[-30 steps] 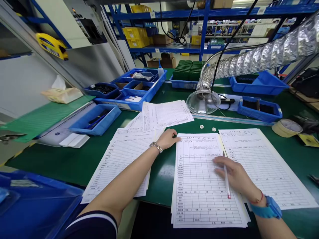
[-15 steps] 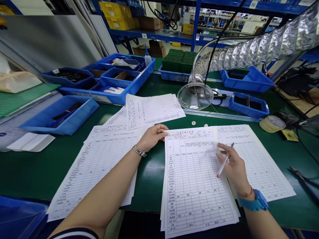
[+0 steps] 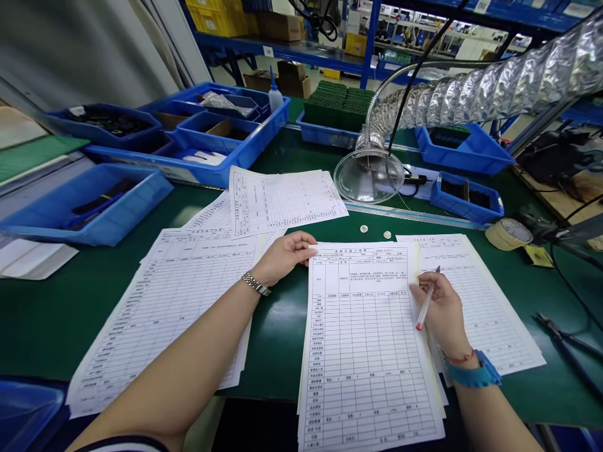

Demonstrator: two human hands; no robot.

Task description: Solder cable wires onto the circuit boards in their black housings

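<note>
A stack of printed forms lies in front of me, its lower end reaching past the table's front edge. My left hand pinches the top left corner of the stack between thumb and fingers. In my right hand is a pen with a red end, held slantwise between the fingers. That hand's fingertips rest at the right edge of the stack. Another pile of forms sits partly beneath my right hand. To the left, under my forearm, spreads a further pile of forms.
Behind the papers stands a clear fume hood on a silver duct. Blue bins line the left and back. Pliers lie at right near a tape roll. Two small round pieces sit beyond the stack.
My right hand has closed in on the stack's right edge with the pen still in it. The stack has shifted slightly left, apart from the right pile's top. The camera view has moved a little.
</note>
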